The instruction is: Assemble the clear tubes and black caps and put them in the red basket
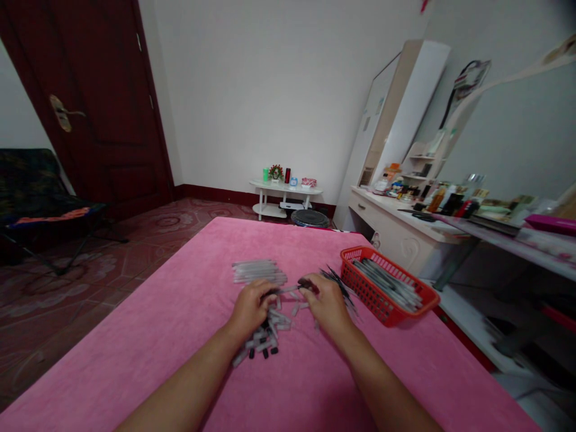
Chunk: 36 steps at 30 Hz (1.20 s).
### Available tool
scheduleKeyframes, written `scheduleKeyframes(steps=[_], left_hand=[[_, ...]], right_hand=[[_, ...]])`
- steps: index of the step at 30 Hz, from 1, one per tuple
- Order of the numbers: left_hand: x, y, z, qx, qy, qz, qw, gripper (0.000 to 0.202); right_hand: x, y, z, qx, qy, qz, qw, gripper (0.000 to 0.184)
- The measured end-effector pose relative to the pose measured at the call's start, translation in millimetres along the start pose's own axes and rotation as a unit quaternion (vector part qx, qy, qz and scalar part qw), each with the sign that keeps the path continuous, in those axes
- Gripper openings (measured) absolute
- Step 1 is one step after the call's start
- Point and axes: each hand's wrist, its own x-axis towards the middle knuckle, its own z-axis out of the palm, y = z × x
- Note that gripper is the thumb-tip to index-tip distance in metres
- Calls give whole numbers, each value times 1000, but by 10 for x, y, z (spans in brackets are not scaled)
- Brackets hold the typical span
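My left hand (252,306) and my right hand (327,301) are both closed in a pinch at opposite ends of a slim translucent pen (289,290). Its right end looks dark, partly covered by my right fingertips. Beneath and beside my left hand lies a heap of clear pen caps and small black pieces (266,342). Several loose clear pieces (295,309) are scattered between the hands. Beyond my left hand, translucent pen barrels (257,272) lie side by side. Thin black refills (338,281) fan out just right of my right hand.
A red plastic basket (366,299) holding many pens stands at the right on the pink cloth-covered table (180,336). Farther right is a white dresser (396,222) with bottles. A low white stand (288,187) is by the back wall, a folding chair (40,198) at left.
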Motion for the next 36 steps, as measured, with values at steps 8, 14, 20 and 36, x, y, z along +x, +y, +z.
scheduleKeyframes(steps=[8, 14, 20, 36], left_hand=[[-5, 18, -8, 15, -4, 5, 1000, 20], [-1, 2, -5, 14, -10, 14, 1000, 20], [-7, -1, 4, 12, -6, 6, 1000, 20], [-15, 34, 1, 26, -4, 22, 999, 22]], right_hand=[[6, 10, 5, -9, -14, -11, 1000, 16], [3, 2, 6, -10, -14, -12, 1000, 16], [-4, 10, 29, 1, -17, -2, 1000, 14], [-86, -92, 38, -225, -65, 53, 971, 37]])
